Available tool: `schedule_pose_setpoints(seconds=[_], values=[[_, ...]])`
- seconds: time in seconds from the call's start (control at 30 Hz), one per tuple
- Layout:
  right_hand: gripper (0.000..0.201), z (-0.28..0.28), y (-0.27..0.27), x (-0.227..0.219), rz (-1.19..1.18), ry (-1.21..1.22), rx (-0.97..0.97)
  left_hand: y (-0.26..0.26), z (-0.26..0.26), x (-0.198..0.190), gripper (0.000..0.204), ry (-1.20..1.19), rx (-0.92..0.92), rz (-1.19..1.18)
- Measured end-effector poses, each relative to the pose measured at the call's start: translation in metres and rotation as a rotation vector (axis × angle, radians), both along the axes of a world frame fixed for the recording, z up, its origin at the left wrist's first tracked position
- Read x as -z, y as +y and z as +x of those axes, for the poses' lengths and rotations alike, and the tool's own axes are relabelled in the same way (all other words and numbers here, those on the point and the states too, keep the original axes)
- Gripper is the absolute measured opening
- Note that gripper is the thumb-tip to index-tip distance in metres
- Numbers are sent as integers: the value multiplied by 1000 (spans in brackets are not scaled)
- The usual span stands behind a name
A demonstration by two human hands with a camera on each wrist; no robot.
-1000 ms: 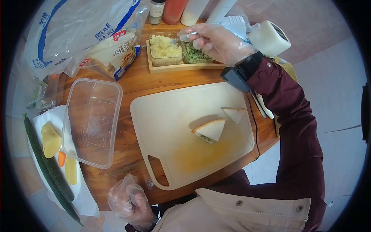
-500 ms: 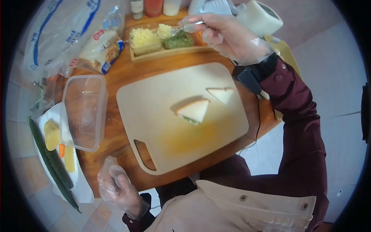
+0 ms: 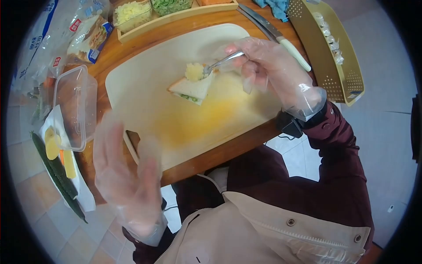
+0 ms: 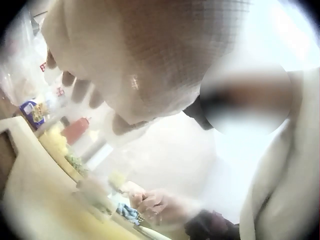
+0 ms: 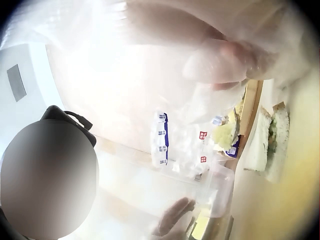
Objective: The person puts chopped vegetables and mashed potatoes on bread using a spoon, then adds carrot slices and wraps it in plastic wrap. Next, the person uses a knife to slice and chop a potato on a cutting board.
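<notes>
My right hand (image 3: pixel 277 72), in a clear plastic glove, grips a metal spoon (image 3: pixel 229 58) by its handle. A lump of pale yellow mash (image 3: pixel 194 71) sits on the spoon's tip, over the triangular sandwich (image 3: pixel 193 89) in the head view. In the right wrist view the mash (image 5: pixel 225 135) shows apart from the sandwich (image 5: pixel 272 142), which has green filling between its white slices. That sandwich rests on the cutting board (image 3: pixel 145 88), beside a yellow stain. My gloved left hand (image 3: pixel 127 171), blurred, is raised near the board's handle hole with fingers extended and nothing in them.
Behind the board, a wooden tray (image 3: pixel 176 20) holds containers of yellow mash (image 3: pixel 132 15) and green chopped filling (image 3: pixel 169 5). A knife (image 3: pixel 274 33) lies to the right, near a perforated basket (image 3: pixel 347 81). On the left are a plastic box (image 3: pixel 74 110), bread bag (image 3: pixel 88 39) and cucumbers (image 3: pixel 57 176).
My right hand has brought the spoonful of mash from the containers over the sandwich. My left hand has risen toward the board and spread its fingers. The head view has tilted down.
</notes>
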State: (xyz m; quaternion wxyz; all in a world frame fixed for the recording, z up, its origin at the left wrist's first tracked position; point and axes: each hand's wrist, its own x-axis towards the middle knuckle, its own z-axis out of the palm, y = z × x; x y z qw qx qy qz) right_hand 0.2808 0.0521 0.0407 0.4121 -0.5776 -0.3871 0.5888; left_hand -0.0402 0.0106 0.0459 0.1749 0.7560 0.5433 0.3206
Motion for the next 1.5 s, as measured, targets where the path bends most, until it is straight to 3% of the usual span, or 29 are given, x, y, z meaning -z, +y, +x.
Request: schedule_pose_setpoints(seconds=[0.07, 0.2, 0.27, 0.4, 0.5, 0.67, 0.8, 0.9, 0.97, 1.07, 1.2, 1.3, 1.5], values=[[41, 1, -1, 4, 44, 36, 6, 15, 15, -10, 71, 175, 157, -24], [42, 4, -2, 4, 71, 36, 8, 43, 44, -9, 87, 246, 247, -66], [43, 10, -2, 5, 78, 51, 17, 57, 59, -4, 102, 247, 401, -93], [43, 25, -4, 9, 116, 46, 65, 80, 71, 16, 109, 311, 547, -111], [43, 32, -6, 11, 115, 24, 96, 87, 80, 23, 105, 312, 607, -63], [42, 39, -6, 15, 129, 107, 126, 93, 94, 15, 74, 333, 513, -198], [42, 41, -4, 20, 157, 134, 133, 95, 99, 17, 64, 360, 529, -152], [41, 42, -4, 21, 163, 141, 136, 89, 104, 11, 58, 361, 523, -271], [41, 42, -3, 24, 182, 158, 151, 79, 111, 0, 42, 210, 511, -219], [41, 45, -3, 21, 182, 100, 118, 77, 105, 18, 41, 160, 505, -125], [41, 45, -3, 23, 182, 90, 111, 72, 103, 11, 43, 255, 496, -195], [41, 45, -2, 23, 183, 79, 105, 72, 102, 14, 46, 271, 536, -81], [42, 42, -1, 23, 159, 95, 111, 75, 104, 18, 51, 508, 511, -95]])
